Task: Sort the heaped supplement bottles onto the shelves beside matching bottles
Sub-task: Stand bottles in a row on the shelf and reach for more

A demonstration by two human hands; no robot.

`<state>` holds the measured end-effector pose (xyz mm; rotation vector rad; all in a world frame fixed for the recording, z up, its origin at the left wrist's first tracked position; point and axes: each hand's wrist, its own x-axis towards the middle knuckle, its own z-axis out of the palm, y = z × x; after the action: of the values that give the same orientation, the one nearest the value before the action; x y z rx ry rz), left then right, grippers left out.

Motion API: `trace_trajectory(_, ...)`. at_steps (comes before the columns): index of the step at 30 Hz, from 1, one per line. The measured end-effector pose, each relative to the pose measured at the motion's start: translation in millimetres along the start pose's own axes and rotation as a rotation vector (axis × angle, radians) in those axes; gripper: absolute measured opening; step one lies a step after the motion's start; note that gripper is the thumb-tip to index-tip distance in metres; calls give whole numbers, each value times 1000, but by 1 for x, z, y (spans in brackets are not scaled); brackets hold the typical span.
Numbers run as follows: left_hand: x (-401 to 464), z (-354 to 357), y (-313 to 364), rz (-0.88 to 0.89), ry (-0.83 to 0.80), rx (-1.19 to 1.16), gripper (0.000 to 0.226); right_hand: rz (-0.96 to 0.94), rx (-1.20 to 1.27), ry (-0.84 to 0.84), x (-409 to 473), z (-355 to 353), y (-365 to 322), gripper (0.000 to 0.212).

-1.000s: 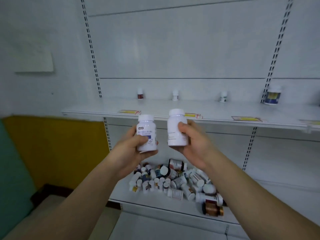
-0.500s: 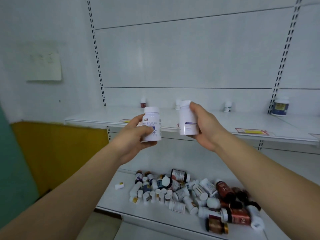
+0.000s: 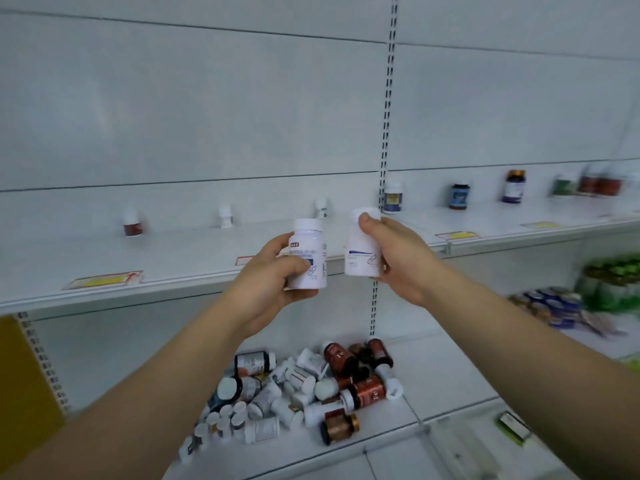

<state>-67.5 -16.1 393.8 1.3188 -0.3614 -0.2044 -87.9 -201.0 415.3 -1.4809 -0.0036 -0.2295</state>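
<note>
Both hands are up in front of the upper shelf (image 3: 194, 258), each with a white supplement bottle. The left hand (image 3: 266, 282) has its fingers and thumb wrapped round a white bottle with a blue label (image 3: 308, 254), held upright. The right hand (image 3: 398, 258) grips a second white bottle (image 3: 362, 244), tilted a bit, thumb pressed on the cap. The two bottles sit just beside each other, not touching.

Down at 6 o'clock from the hands, the heap of bottles (image 3: 298, 389) lies on the lower shelf (image 3: 433, 372), a mix of white and brown ones tipped every which way. Along the back of the upper shelf stand single bottles: a red-brown one (image 3: 132, 224) at 9 o'clock, two small white ones (image 3: 225, 216) (image 3: 321, 208) closer in, and darker ones off at 2 o'clock, the farthest too blurry to tell.
</note>
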Motion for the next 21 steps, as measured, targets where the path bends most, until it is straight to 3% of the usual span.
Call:
trace_trajectory(6,22,80,-19,-43,-167,-9,42,8,16,208,-24,-83,-17,9)
trace_trajectory(12,42,187,-43,-36,-306,0,51,0,-35,352,-47,-195,-38,14)
trace_trajectory(15,52,255,-58,-39,-344,-23,53,8,-85,382,-58,-263,-50,28)
trace_trajectory(21,75,391,-88,-86,-385,-83,52,54,-139,411,-78,-393,-67,35)
